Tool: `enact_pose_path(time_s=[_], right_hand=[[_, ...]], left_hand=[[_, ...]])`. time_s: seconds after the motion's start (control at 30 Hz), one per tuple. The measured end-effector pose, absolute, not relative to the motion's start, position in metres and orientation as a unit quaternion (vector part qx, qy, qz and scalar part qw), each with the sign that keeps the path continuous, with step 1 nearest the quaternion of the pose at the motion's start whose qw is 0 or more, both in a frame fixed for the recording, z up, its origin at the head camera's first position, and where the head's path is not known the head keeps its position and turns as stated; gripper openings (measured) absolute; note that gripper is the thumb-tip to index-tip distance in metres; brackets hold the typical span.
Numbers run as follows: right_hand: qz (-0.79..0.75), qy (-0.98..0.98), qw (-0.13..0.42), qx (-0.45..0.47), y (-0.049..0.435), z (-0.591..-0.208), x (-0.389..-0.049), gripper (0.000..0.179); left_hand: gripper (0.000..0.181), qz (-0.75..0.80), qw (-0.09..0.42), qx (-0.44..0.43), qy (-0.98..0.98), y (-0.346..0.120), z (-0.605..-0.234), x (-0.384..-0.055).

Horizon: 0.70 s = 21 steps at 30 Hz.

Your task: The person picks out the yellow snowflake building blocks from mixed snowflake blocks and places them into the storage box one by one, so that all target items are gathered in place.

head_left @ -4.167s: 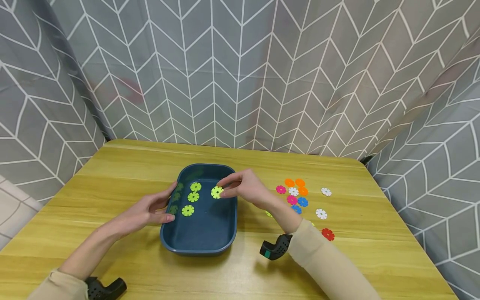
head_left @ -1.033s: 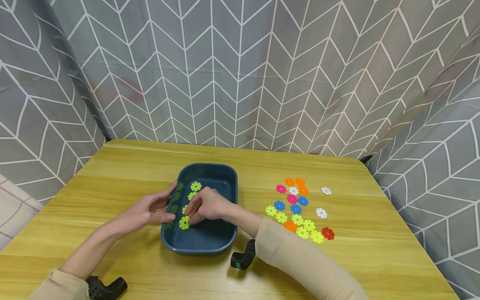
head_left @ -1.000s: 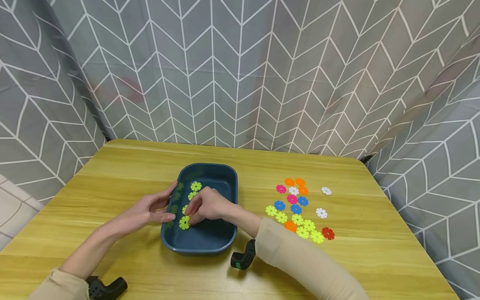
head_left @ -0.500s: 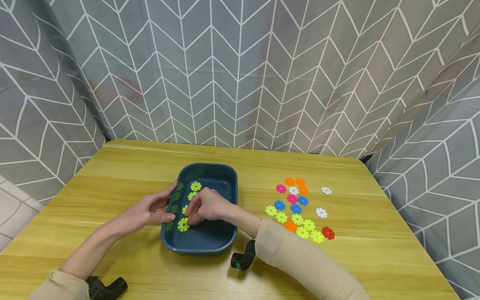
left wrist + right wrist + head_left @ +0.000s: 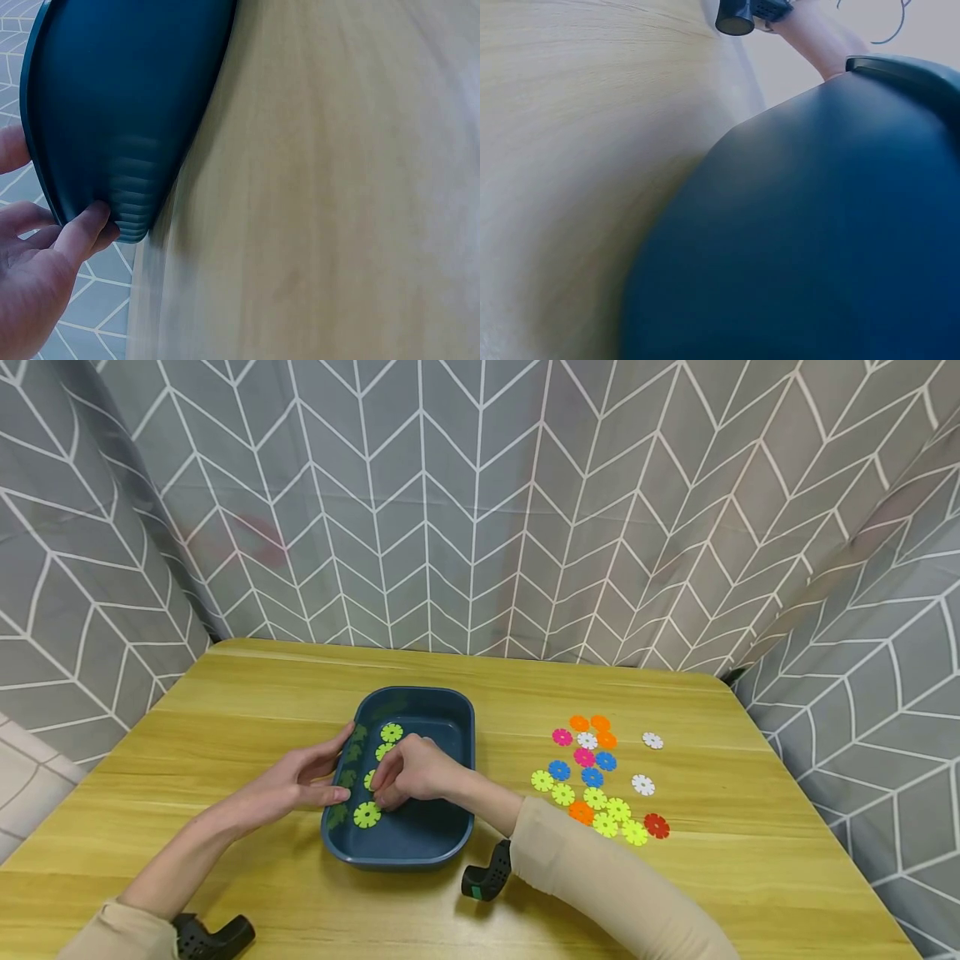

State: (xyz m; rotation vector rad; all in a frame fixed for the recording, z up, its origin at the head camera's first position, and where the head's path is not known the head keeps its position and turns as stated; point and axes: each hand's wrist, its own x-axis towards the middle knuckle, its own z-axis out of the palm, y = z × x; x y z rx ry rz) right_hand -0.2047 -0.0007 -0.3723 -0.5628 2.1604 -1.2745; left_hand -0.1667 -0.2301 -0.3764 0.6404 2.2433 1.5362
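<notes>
Inward from the tabletop's left edge (image 5: pixel 138 752), the nearest yellow-green disc (image 5: pixel 366 816) looks light, stiff: pinch its rim. Right hand (image 5: pixel 415 770): fingers narrow, hold unclear; left hand (image 5: pixel 300 781) grips the tray (image 5: pixel 401 863).

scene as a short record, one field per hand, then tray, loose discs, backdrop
left hand: grips the blue tray by its left side
right hand: in the tray, fingertips at the nearest yellow disc, grip unclear
tray contents: four yellow discs visible
table, right of tray: six yellow, four orange, three white, three blue, two pink, one red disc
backdrop: grey curtain, white lines
</notes>
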Motion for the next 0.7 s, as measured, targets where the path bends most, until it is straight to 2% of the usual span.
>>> enact_pose_path(time_s=[0.33, 0.7], right_hand=[[-0.533, 0.772, 0.279, -0.207, 0.005, -0.365, -0.203, 0.015], [-0.558, 0.746, 0.261, -0.252, 0.030, -0.343, -0.207, 0.026]], left_hand=[[0.087, 0.544, 0.179, 0.220, 0.789, -0.230, -0.376, -0.166], [0.087, 0.543, 0.175, 0.222, 0.791, -0.229, -0.376, -0.167]])
